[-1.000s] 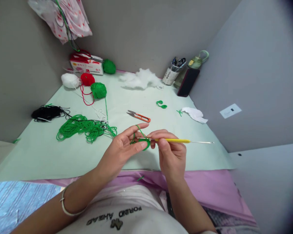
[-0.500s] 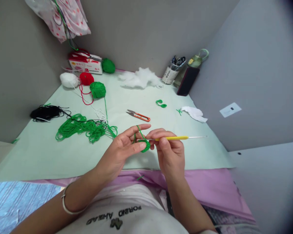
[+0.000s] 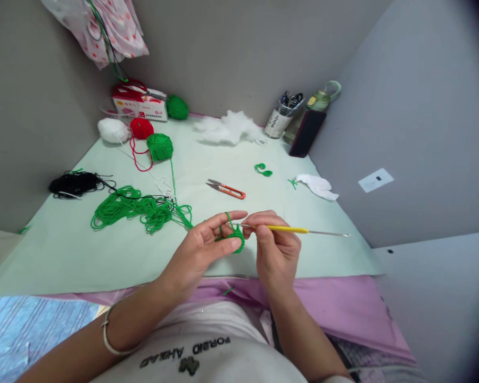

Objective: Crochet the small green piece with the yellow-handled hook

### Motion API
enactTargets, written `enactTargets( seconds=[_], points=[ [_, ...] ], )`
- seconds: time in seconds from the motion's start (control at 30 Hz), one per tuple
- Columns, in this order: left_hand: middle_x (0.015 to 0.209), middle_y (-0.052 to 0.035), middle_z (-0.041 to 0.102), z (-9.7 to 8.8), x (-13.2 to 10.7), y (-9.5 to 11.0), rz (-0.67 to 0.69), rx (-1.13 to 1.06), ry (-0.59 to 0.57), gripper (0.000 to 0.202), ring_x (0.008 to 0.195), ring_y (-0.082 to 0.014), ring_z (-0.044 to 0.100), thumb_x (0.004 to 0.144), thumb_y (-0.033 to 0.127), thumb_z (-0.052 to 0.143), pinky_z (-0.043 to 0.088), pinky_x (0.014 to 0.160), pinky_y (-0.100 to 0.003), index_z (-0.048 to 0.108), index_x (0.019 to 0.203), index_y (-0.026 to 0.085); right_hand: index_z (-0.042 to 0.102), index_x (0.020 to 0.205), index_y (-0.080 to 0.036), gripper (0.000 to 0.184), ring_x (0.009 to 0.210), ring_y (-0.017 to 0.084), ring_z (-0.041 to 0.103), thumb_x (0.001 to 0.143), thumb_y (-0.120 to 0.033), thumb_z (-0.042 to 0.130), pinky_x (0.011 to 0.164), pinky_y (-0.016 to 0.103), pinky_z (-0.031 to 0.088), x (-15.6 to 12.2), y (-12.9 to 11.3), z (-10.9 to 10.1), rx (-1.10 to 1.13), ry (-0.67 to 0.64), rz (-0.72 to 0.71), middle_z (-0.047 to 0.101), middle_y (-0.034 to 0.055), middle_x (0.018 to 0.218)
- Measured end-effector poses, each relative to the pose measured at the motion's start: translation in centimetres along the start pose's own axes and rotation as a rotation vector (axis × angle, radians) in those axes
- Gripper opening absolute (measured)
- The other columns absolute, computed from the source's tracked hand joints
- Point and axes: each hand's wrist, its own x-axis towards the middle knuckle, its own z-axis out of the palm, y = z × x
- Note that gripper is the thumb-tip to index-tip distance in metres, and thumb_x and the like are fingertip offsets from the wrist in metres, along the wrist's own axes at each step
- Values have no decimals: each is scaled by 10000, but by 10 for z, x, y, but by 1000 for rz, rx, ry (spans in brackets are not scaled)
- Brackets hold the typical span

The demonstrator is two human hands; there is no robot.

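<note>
My left hand (image 3: 207, 242) pinches a small round green crochet piece (image 3: 238, 243) between thumb and fingers. Green working yarn loops over its raised index finger. In my right hand (image 3: 277, 247) is a crochet hook (image 3: 289, 229) with a yellow grip, held like a pencil. The hook's working tip lies at the top edge of the piece, among the yarn; its other metal end points right. Loose green yarn (image 3: 155, 215) lies in a tangle left of my left hand. Just beyond my hands rest orange-handled thread snips (image 3: 226, 189).
Yarn balls in white (image 3: 114, 131), red (image 3: 141, 128) and green (image 3: 159, 147) sit at the back left, near black yarn (image 3: 75, 184). White stuffing (image 3: 229, 128) lies at the back. A pen cup (image 3: 278, 123) and a phone (image 3: 308, 134) stand at the back right, by grey walls.
The hook's grip has tilted, its right end now lower and further right. Its working tip has risen slightly, and the left index finger has dropped a little.
</note>
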Motion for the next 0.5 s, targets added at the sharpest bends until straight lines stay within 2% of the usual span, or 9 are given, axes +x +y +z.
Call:
enactTargets(
  seconds=[0.23,0.37,0.5],
  points=[
    [916,-10,656,-2,-2,-1,30,38,4,391,931,-165,575,814,310,917,462,885,-282,838,1197,290,797,891,-231,201,634,136,635,989,-390,724,603,293,554,8,-3,-4,150,-13,183,733,23,820],
    [931,3,645,-5,-2,0,53,79,28,367,938,-148,567,829,272,900,461,887,-268,841,1188,317,783,854,-216,233,616,135,623,969,-414,740,603,296,555,9,-6,-6,145,8,207,708,22,784],
    [928,14,652,-4,-1,2,40,74,38,460,907,-134,578,831,239,882,462,871,-263,801,1277,315,792,853,-220,213,623,128,618,975,-385,736,601,282,541,8,-6,-6,177,35,211,694,17,782]
  ],
)
